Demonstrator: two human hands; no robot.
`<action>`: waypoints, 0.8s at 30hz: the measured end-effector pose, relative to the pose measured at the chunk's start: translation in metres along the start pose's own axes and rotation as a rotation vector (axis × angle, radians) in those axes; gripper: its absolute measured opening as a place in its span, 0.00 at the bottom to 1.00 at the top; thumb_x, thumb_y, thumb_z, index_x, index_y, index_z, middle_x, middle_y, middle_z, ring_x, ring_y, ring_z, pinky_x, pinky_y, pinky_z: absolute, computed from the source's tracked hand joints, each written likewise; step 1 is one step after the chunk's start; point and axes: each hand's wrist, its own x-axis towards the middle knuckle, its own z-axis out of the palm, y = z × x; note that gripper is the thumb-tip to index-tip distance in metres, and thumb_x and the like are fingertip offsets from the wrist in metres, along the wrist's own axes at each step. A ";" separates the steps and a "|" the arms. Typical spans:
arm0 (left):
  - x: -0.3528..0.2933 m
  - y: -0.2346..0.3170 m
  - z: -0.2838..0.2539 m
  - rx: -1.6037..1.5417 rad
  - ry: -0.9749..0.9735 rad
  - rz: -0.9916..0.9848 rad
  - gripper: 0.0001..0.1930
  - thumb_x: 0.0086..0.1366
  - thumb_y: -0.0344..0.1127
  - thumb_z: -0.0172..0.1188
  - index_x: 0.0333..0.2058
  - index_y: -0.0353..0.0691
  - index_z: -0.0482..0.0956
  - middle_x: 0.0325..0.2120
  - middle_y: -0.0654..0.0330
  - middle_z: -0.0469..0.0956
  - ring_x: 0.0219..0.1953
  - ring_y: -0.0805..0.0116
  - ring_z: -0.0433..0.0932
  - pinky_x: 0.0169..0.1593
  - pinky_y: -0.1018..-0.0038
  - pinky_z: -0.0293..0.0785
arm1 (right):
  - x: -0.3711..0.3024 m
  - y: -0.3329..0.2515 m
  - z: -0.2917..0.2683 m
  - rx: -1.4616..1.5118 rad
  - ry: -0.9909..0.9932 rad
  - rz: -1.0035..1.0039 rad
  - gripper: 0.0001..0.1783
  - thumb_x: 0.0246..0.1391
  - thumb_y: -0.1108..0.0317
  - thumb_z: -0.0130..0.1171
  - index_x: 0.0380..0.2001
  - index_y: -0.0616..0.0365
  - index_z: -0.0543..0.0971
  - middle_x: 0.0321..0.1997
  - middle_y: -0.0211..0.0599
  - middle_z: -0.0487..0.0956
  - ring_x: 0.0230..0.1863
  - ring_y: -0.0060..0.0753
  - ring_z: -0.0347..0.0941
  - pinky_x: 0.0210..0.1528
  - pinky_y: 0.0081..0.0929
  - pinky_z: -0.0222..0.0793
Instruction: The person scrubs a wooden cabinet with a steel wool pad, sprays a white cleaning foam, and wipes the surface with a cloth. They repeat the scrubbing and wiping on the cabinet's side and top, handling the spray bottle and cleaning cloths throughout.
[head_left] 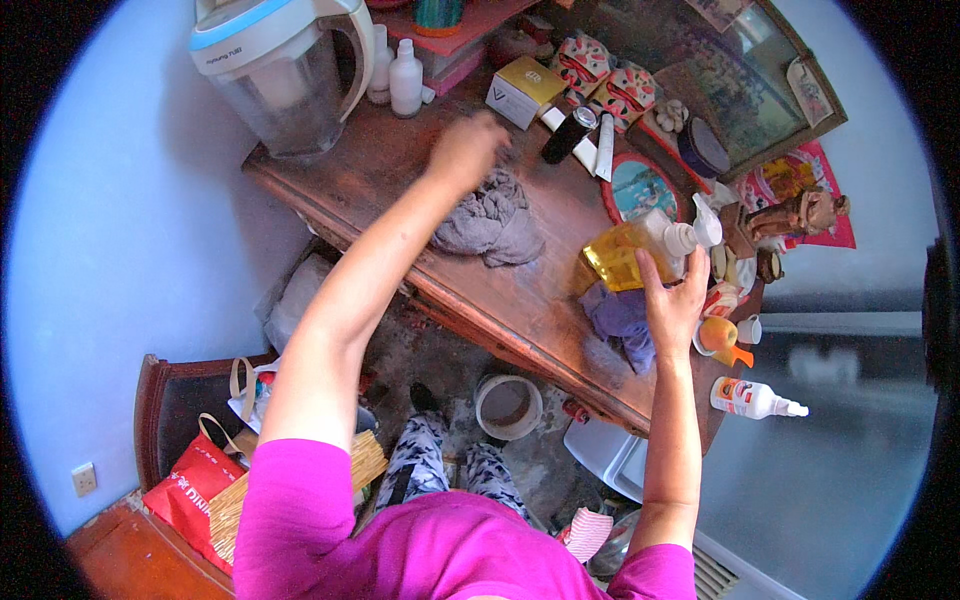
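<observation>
My right hand (675, 300) has its thumb and fingers around a clear pump bottle (615, 254) of yellow liquid with a white pump head; the bottle leans above the wooden table. Below it lies a bunched purple-blue cloth (622, 325). My left hand (470, 150) is stretched over the table's back half, beyond a crumpled grey cloth (490, 222) and near a yellow-and-white box (525, 92). Its fingers are smeared by motion, so I cannot make out whether they hold anything.
A large jug-shaped appliance (275, 85) and white bottles (405, 80) stand at the table's back left. A black jar (569, 135), a round red-rimmed mirror (643, 190) and a framed picture (745, 85) sit behind. A white nozzle bottle (750, 398) stands right; a bucket (508, 407) is on the floor.
</observation>
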 end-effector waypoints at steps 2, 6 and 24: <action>-0.021 0.027 0.004 -0.120 -0.049 0.142 0.14 0.56 0.24 0.63 0.41 0.44 0.86 0.44 0.55 0.79 0.51 0.48 0.80 0.54 0.56 0.78 | -0.007 0.005 -0.005 -0.024 0.006 0.034 0.31 0.52 0.60 0.78 0.54 0.61 0.76 0.51 0.48 0.76 0.55 0.54 0.74 0.59 0.43 0.69; 0.001 0.002 -0.021 0.024 -0.025 -0.123 0.11 0.59 0.27 0.65 0.42 0.45 0.86 0.44 0.53 0.77 0.52 0.47 0.79 0.53 0.55 0.78 | -0.011 -0.001 -0.009 0.005 -0.016 0.011 0.31 0.52 0.60 0.78 0.53 0.62 0.76 0.51 0.48 0.76 0.55 0.54 0.74 0.59 0.43 0.69; 0.020 -0.029 -0.018 0.514 0.009 -0.039 0.14 0.63 0.30 0.59 0.47 0.41 0.83 0.48 0.52 0.78 0.50 0.47 0.81 0.49 0.57 0.83 | -0.041 -0.008 0.000 0.003 0.167 0.029 0.37 0.54 0.67 0.74 0.64 0.63 0.70 0.60 0.49 0.71 0.61 0.50 0.67 0.67 0.45 0.62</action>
